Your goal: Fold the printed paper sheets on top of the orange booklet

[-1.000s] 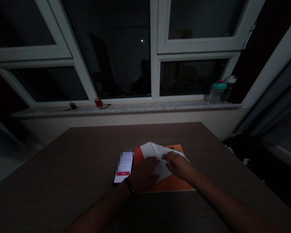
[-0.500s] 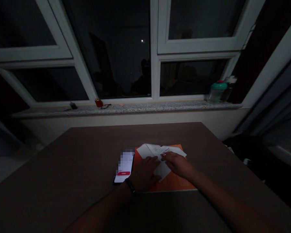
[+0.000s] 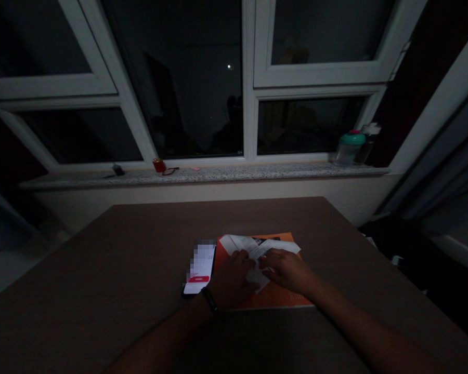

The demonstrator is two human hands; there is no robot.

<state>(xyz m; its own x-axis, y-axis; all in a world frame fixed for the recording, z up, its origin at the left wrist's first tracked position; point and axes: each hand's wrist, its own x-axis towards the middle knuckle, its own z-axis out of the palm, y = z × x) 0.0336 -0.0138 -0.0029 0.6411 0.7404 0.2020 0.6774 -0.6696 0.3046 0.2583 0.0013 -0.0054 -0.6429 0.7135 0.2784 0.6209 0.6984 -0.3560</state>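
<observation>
Lower centre, left to right: a lit phone (image 3: 198, 269) is lying beside the left hand (image 3: 232, 278), whose slightly spread fingers are resting on white paper (image 3: 253, 246); its upper edge is now dipping lower, suggesting progressing folding, and exposing more orange booklet (image 3: 283, 295) beneath; the right hand (image 3: 286, 267) is curling over the paper, pinching indeterminable.

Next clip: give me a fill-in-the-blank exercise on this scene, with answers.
The white paper lies ___ (on/under) the orange booklet.
The phone screen is ___ (lit/dark).
The wristband is on the wearer's ___ arm.
In the picture, the teal-lidded bottle is near the sill's ___ end.
Missing words: on; lit; left; right.
</observation>
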